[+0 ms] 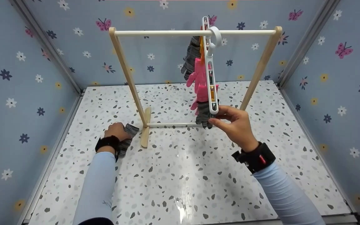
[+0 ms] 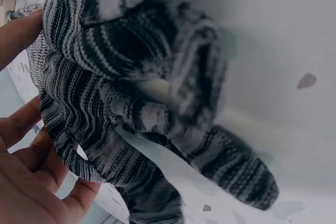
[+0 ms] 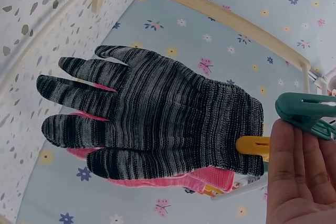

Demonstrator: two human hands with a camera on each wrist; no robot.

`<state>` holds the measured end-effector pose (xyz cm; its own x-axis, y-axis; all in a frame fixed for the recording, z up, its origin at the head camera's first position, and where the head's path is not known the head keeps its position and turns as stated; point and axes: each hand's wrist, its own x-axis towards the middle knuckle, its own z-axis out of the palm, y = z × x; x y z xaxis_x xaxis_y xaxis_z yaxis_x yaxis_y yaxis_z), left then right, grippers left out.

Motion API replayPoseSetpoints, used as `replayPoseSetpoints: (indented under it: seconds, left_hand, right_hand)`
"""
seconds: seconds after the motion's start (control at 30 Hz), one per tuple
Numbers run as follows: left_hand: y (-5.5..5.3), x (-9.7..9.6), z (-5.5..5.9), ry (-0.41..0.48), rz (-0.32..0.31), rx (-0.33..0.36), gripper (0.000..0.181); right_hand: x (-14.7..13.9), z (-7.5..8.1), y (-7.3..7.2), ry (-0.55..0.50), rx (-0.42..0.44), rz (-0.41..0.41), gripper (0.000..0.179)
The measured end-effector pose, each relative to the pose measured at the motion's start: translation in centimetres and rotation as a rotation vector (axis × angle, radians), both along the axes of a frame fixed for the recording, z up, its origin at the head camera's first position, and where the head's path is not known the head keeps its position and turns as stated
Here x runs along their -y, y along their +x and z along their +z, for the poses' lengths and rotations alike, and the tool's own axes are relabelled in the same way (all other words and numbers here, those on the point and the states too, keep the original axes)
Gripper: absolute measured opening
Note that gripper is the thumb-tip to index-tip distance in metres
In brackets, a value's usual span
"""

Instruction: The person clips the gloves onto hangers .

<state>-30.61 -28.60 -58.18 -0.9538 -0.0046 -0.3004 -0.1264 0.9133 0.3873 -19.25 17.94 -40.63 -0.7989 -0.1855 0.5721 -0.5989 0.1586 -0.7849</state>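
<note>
My left hand (image 1: 117, 131) grips a black-and-grey striped knit glove (image 2: 79, 93) low at the left of the rack; its fingers dangle loosely. At the near end of a white clip hanger (image 1: 210, 65), my right hand (image 1: 237, 125) holds a green clothespin (image 3: 302, 106) at its fingertips; the thumb is outside the right wrist view. Beside that clothespin, a yellow clothespin (image 3: 252, 145) clamps the cuff of another striped glove (image 3: 157, 114), which hangs from the hanger. Pink gloves (image 1: 200, 75) hang behind it, partly covered.
The hanger's ring hook (image 1: 216, 37) loops over the top bar (image 1: 167, 32) of a wooden rack. A further dark striped glove (image 1: 192, 56) hangs at the hanger's far end. The rack's foot (image 1: 145, 131) stands just right of my left hand. Flowered walls (image 1: 5, 109) enclose the speckled floor (image 1: 167, 175).
</note>
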Motion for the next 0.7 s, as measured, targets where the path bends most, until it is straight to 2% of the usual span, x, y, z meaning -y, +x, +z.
replayPoseSetpoints:
  seconds: [0.2,0.37,0.53,0.7]
  left_hand:
    - [0.6,-0.1,0.8,0.078,-0.011,0.034,0.062]
    - [0.7,-0.2,1.2,0.099,-0.039,0.032,0.054]
    - [0.8,0.0,1.0,0.096,-0.070,-0.003,0.050]
    - [1.0,0.2,0.7,0.116,-0.075,-0.076,0.026]
  right_hand:
    - [-0.1,0.0,0.1,0.007,0.003,-0.005,0.031]
    - [-0.1,0.0,0.1,-0.003,-0.003,0.002,0.031]
    - [-0.1,0.1,0.1,-0.010,0.001,0.004,0.031]
    - [0.0,0.2,0.1,-0.010,0.011,0.006,0.030]
